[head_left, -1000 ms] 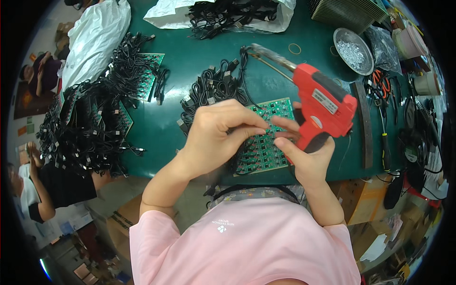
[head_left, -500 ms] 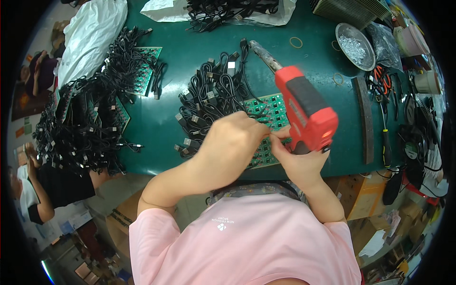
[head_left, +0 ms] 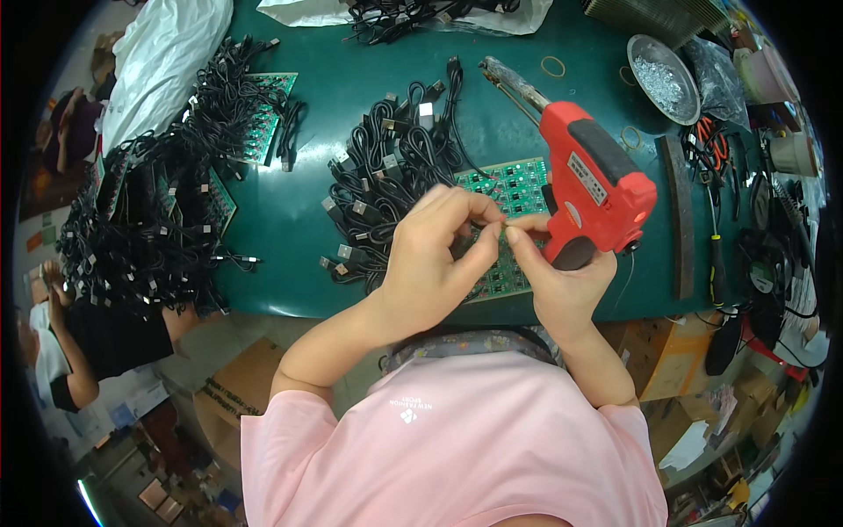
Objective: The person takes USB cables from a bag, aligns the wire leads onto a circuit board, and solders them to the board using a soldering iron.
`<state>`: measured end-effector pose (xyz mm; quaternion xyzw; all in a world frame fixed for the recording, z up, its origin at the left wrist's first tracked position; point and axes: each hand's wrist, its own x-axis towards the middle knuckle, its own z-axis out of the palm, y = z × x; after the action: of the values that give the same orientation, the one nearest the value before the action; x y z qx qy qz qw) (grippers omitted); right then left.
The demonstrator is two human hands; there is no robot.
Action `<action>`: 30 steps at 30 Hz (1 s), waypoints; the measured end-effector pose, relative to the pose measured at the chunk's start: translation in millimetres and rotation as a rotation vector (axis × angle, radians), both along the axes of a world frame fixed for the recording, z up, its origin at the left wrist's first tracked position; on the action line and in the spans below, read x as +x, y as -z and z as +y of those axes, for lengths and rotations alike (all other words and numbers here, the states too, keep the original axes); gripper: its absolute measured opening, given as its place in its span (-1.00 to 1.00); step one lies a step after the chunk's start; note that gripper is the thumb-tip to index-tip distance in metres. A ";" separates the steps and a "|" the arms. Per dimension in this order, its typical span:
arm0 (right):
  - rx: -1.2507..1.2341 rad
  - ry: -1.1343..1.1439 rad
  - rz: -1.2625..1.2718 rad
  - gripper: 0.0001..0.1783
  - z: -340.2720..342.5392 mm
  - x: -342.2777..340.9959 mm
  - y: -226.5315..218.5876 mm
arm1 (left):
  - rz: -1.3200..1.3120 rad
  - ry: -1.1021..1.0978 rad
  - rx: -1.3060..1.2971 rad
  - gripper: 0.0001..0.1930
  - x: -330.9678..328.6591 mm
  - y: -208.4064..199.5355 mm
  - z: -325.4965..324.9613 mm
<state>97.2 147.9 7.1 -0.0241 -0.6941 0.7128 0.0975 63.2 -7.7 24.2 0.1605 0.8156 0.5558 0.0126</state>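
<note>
A red and black soldering gun (head_left: 590, 180) rests in my right hand (head_left: 569, 294), its metal tip pointing away to the upper left. My right thumb and forefinger also reach out and meet the fingertips of my left hand (head_left: 430, 259). The left hand is closed in a pinch; what lies between the fingertips is too small to make out. Below both hands is a green circuit board panel (head_left: 524, 178), partly covered by them. Black USB cables (head_left: 386, 145) lie bundled along its left side, some reaching onto the board.
More cables (head_left: 145, 237) and boards (head_left: 263, 132) are heaped at the left beside a white bag (head_left: 167, 61). At the right are a metal bowl (head_left: 665, 81) of silvery bits, a dark bar (head_left: 676, 215) and a screwdriver (head_left: 716, 263). Another person (head_left: 97, 342) sits at the left.
The soldering gun has shifted right and slightly back toward me. My left hand has turned, showing its thumb and fingers; the fingertips of both hands remain together over the board.
</note>
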 end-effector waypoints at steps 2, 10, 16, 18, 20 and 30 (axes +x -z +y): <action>-0.102 0.083 -0.080 -0.53 -2.8 -0.2 -7.1 | 0.462 -0.090 -0.330 -0.75 -2.8 -8.0 -2.6; -0.169 0.104 -0.196 -0.50 57.1 45.3 -14.9 | 0.418 -0.172 -0.580 -0.77 14.6 -22.7 12.0; -0.182 0.107 -0.242 -0.30 76.6 89.6 -11.0 | 0.292 -0.156 -0.566 -0.80 22.9 32.4 30.9; -0.194 0.077 -0.274 -0.26 83.4 100.2 -11.5 | 0.293 -0.154 -0.573 -0.81 21.7 36.1 31.1; -0.229 0.002 -0.352 -0.26 88.7 113.4 -7.7 | 0.279 -0.105 -0.606 -0.81 22.0 36.4 31.6; -0.319 -0.002 -0.455 -0.38 89.0 127.1 -5.3 | 0.310 -0.115 -0.632 -0.78 23.4 41.3 30.0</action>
<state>224.3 236.9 12.4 -0.1979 -0.5771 0.7895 -0.0668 86.5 22.3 -17.1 0.1852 0.9471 0.2449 -0.0937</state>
